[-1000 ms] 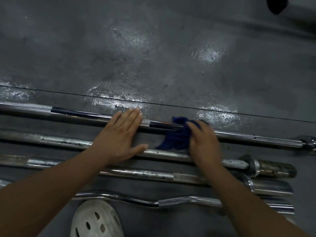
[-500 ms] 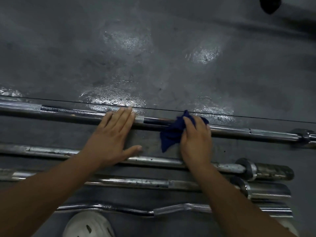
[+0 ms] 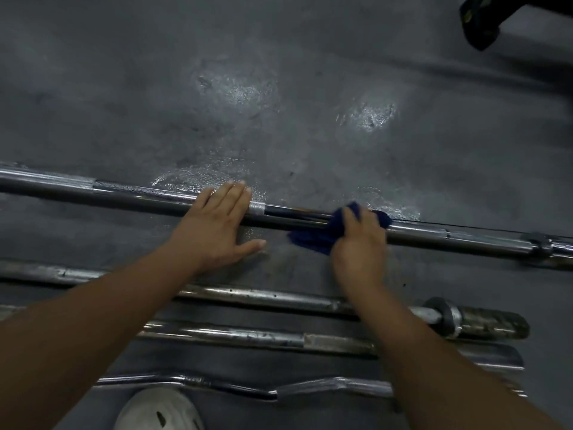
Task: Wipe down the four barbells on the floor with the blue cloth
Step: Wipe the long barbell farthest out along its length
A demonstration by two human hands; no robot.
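Four steel barbells lie side by side on the dark floor. The farthest barbell [image 3: 139,195] runs across the whole view. My left hand [image 3: 217,226] rests flat on it, fingers together, thumb out on the floor. To its right, my right hand [image 3: 359,243] presses the blue cloth [image 3: 313,238] onto the same bar; the cloth bunches under the fingers and spills to the left. Nearer me lie the second barbell [image 3: 263,296] with a rusty sleeve, the third barbell [image 3: 248,335], and a curved curl bar [image 3: 235,387]. My forearms cover parts of them.
A white perforated shoe [image 3: 158,411] shows at the bottom edge by the curl bar. A black object [image 3: 480,23] sits at the top right corner. A thin floor seam [image 3: 465,226] runs behind the farthest bar. Shiny grey floor [image 3: 279,88] stretches beyond.
My right hand with the blue cloth has slid slightly along the farthest bar. My left hand stays flat on that bar. The view has shifted, so the bars sit differently in frame.
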